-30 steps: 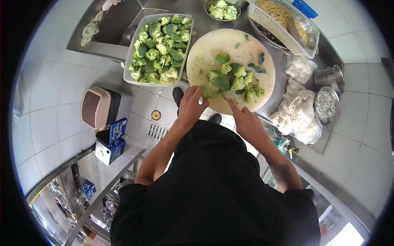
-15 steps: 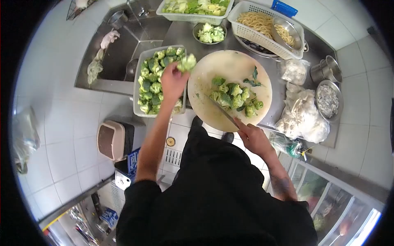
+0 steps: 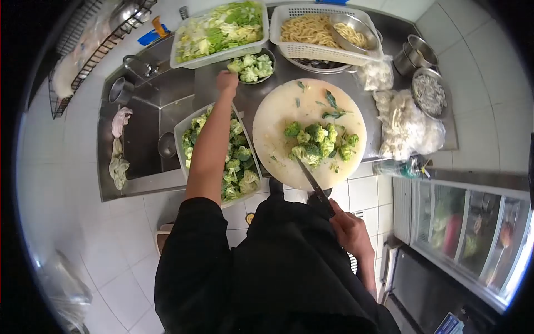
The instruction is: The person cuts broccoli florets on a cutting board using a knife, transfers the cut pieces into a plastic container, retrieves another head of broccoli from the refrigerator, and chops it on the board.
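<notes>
My left hand (image 3: 227, 82) is closed at the left rim of a metal bowl (image 3: 272, 55) holding pale green broccoli stalk pieces (image 3: 256, 68). A broccoli stalk piece (image 3: 235, 65) shows at its fingertips; the fingers are partly hidden. My right hand (image 3: 347, 227) grips a knife (image 3: 317, 188) by its dark handle, the blade tip touching the broccoli florets (image 3: 317, 139) on the round white cutting board (image 3: 278, 111). Loose dark leaves (image 3: 332, 106) lie at the board's upper right. Under my left forearm stands a plastic tub (image 3: 257, 167) full of broccoli (image 3: 240, 153).
A sink (image 3: 142, 128) is at the left. Behind are a tub of cut lettuce (image 3: 219, 33) and a white basket (image 3: 283, 44) with noodles (image 3: 306, 29). Bagged mushrooms (image 3: 403, 125), a bowl of small pale pieces (image 3: 429, 93) and metal pots (image 3: 414, 55) line the right side.
My left hand has moved from above the broccoli tub up to the metal bowl with the stalk piece. My right hand and knife have drawn back slightly. The head view has shifted.
</notes>
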Demonstrator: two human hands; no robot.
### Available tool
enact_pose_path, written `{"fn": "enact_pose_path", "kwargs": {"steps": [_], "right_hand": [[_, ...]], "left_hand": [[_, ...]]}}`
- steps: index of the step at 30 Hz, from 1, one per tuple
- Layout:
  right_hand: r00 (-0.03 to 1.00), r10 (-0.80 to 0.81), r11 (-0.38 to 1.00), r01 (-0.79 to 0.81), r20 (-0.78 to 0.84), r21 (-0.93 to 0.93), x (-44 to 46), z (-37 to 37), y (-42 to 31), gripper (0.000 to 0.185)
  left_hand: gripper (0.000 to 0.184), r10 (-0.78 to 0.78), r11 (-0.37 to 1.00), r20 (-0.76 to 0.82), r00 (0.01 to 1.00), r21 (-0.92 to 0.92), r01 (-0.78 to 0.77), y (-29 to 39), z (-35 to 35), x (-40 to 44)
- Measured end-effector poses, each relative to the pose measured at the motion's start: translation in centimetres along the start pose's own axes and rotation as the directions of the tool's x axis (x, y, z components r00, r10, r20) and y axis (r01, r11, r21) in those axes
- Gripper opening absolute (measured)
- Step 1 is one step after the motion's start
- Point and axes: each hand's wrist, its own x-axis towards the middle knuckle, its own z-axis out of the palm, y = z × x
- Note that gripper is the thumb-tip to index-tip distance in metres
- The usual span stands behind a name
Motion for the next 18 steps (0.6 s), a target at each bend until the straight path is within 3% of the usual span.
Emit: {"fn": "enact_pose_path", "kwargs": {"steps": [2, 3, 4, 6, 7, 11, 13, 15, 17, 18], "right_hand": [[0.999, 0.014, 0.999, -0.012, -0.041, 0.052, -0.7, 0.8, -0.1, 0.053], [0.998, -0.027, 0.999, 0.03, -0.062, 0.04, -0.7, 1.1, 0.1, 0.056], [0.994, -0.069, 0.997, 0.071, -0.084, 0.025, -0.7, 1.2, 0.4, 0.058], [0.995, -0.044, 0.999, 0.046, -0.088, 0.017, -0.7, 0.7, 0.5, 0.058], [0.998, -0.015, 1.0, 0.016, -0.065, 0.013, -0.9, 0.4, 0.4, 0.058], [0.988, 0.003, 0.989, 0.02, -0.153, 0.15, -1.5, -0.9, 0.7, 0.055], [0.982, 0.04, 0.989, -0.012, -0.186, 0.147, -1.4, -1.2, 2.4, 0.054], [0.964, 0.134, 0.98, -0.095, -0.228, 0.172, -1.3, -2.1, 2.2, 0.055], [0.947, 0.143, 0.981, -0.097, -0.286, 0.168, -1.0, -2.8, 2.9, 0.058], [0.94, 0.151, 0.981, -0.106, -0.307, 0.16, -0.6, -3.2, 3.2, 0.058]], "left_hand": [[0.031, -0.15, 0.986, 0.028, 0.988, -0.073, 0.152, -2.0, 0.6, 1.8], [0.038, -0.257, 0.921, 0.067, 0.964, -0.286, 0.265, -2.6, 1.3, 2.2], [0.038, -0.24, 0.924, 0.077, 0.968, -0.287, 0.252, -2.7, 1.4, 2.8], [0.035, -0.227, 0.974, 0.085, 0.97, 0.027, 0.225, -2.7, 1.1, 3.5], [0.029, -0.214, 0.975, 0.065, 0.975, 0.071, 0.209, 0.6, 0.2, -0.6], [0.024, -0.224, 0.975, 0.234, 0.946, 0.051, 0.218, -3.4, -0.8, 1.6], [0.022, 0.212, 0.908, 0.214, 0.954, 0.316, -0.273, -3.1, -1.9, 1.2], [0.026, 0.55, 0.759, 0.141, 0.823, 0.327, -0.563, 3.3, -3.9, -10.7], [0.041, 0.616, 0.724, 0.501, 0.608, -0.057, -0.687, 4.5, -4.4, -19.2], [0.061, 0.547, 0.757, 0.623, 0.56, -0.082, -0.648, 4.8, -4.7, -24.2]]}}
